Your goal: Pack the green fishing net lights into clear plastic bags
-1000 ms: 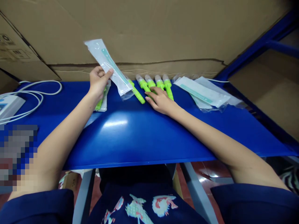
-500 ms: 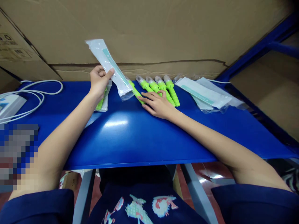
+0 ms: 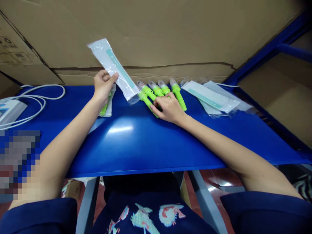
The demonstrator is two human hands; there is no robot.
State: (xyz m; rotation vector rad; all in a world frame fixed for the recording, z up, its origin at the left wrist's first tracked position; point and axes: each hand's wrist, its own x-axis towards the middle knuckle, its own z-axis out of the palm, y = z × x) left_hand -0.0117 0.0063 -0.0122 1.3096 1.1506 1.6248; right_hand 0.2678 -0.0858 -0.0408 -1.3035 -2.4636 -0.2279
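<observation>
My left hand (image 3: 104,85) pinches a clear plastic pouch (image 3: 119,72) with a white insert and a teal strip, tilted above the table. Its lower end overlaps the tip of a bright green ribbed stick (image 3: 147,102). My right hand (image 3: 170,108) has its fingers closed round the lower part of that stick, whose grip is partly hidden. Several more green sticks with clear tips, such as the rightmost stick (image 3: 178,94), lie in a row behind and beside the hand. Under my left hand, a bagged green stick (image 3: 104,110) lies on the table.
On the right of the blue table (image 3: 126,152) lie several flat pouches (image 3: 212,97). White cables (image 3: 44,100) coil at the left, by a white box (image 3: 12,112). A cardboard wall (image 3: 170,32) stands behind, and a blue frame post (image 3: 265,48) rises at right.
My right hand has moved slightly right and curled its fingers, and the leftmost green stick has shifted right and nearer me. My left hand still holds the pouch in nearly the same place.
</observation>
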